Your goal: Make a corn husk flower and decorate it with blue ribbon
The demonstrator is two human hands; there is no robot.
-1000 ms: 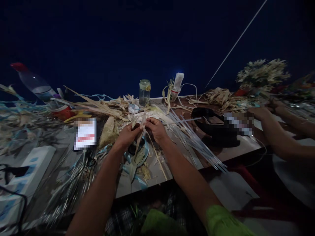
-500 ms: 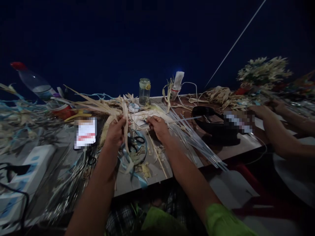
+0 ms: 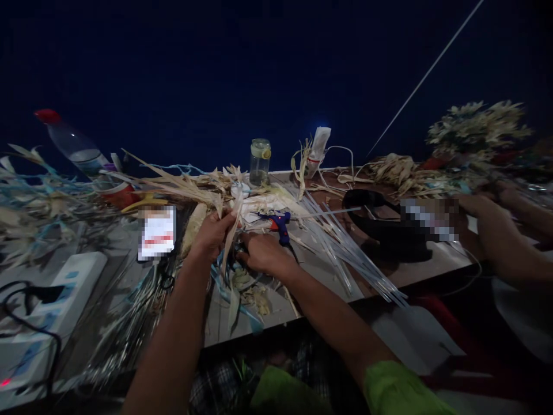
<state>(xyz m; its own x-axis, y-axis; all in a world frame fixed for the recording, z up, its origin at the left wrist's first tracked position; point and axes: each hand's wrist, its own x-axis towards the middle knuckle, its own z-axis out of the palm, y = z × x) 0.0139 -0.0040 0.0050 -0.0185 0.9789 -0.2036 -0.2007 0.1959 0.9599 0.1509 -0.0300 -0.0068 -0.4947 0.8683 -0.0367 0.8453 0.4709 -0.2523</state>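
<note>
My left hand (image 3: 215,235) pinches a pale strip of dried corn husk (image 3: 231,242), which hangs down from the fingers. My right hand (image 3: 264,253) is low over the table, just right of the left one. Its fingers are curled round the dark scissors, which they mostly cover. Beyond it a blue and red glue gun (image 3: 280,223) rests among pale husks. Light blue ribbon (image 3: 248,316) and husk scraps (image 3: 259,300) lie below both hands.
Clear glue sticks (image 3: 367,271) fan out at the right, beside a black stand-like object (image 3: 389,230). A jar (image 3: 260,162) stands at the back. Leftward are a phone (image 3: 157,233), wires (image 3: 125,328) and a power strip (image 3: 56,317). A co-worker's arm (image 3: 501,236) reaches in from the right.
My right hand has moved down and left onto the scissors, uncovering the glue gun. The left hand still holds the husk strip. The whole view has shifted slightly.
</note>
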